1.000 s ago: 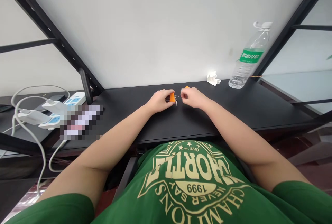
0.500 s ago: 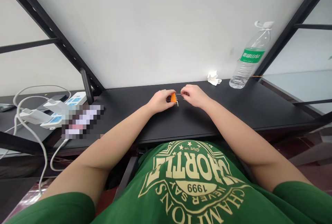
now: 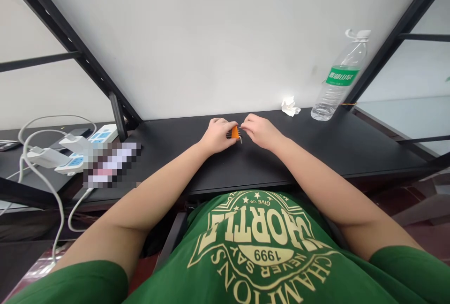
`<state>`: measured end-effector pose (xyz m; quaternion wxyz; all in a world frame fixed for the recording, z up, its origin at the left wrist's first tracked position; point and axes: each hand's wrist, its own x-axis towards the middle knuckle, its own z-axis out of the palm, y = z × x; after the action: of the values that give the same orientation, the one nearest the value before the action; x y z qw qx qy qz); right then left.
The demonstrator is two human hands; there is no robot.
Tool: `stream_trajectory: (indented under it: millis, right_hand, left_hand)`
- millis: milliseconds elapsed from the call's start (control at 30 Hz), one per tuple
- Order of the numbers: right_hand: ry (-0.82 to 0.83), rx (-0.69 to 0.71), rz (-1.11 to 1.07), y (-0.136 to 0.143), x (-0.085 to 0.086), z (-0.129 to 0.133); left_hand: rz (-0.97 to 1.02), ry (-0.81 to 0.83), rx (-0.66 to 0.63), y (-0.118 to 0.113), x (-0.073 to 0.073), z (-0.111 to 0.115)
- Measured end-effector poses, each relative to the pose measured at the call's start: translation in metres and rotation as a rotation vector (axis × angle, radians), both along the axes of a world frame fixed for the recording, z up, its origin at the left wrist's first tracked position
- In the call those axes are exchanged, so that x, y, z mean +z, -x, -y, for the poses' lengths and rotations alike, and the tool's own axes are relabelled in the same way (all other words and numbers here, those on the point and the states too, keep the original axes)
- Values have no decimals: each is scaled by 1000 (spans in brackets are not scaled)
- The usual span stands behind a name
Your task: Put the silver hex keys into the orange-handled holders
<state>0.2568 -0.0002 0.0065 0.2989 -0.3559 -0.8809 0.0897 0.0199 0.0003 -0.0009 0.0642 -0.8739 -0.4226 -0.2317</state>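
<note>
Near the back middle of the black table, my left hand [image 3: 218,136] grips a small orange holder [image 3: 235,132] between thumb and fingers. Several thin dark metal rods pass through the holder, and one short bent end [image 3: 241,140] sticks out at its lower right. Just to the right, my right hand [image 3: 258,130] has its thumb and fingertips pinched together beside the rod ends. What the fingertips hold there is too small to make out.
A water bottle [image 3: 339,76] with a green label stands at the back right, left of it a crumpled white tissue [image 3: 290,106]. On the left are a white power strip [image 3: 105,133], plugs, white cables and a blurred phone-like object [image 3: 116,163]. Black frame posts rise at both sides.
My right hand has moved slightly left, closer to the orange holder. The thin rod that showed between the hands is now mostly out of sight. My left hand has barely moved.
</note>
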Motion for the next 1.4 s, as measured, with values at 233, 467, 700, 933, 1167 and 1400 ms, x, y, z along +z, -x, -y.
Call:
stream_trajectory:
  millis: [233, 467, 700, 933, 1167, 1400]
  right_hand:
    - [109, 96, -306, 6, -7, -6]
    - [322, -86, -237, -5, -5, -16]
    - [353, -338, 426, -11, -3, -19]
    - [319, -316, 400, -4, -4, -13]
    - [441, -248, 380, -9, 2, -9]
    - [227, -85, 36, -7, -1, -8]
  left_hand:
    - [17, -2, -81, -6, 2, 6]
    - [48, 48, -76, -5, 0, 2]
    - [62, 111, -27, 4, -6, -7]
    - [82, 126, -63, 4, -6, -8]
    - [110, 153, -56, 5, -8, -10]
    - [96, 142, -79, 4, -7, -8]
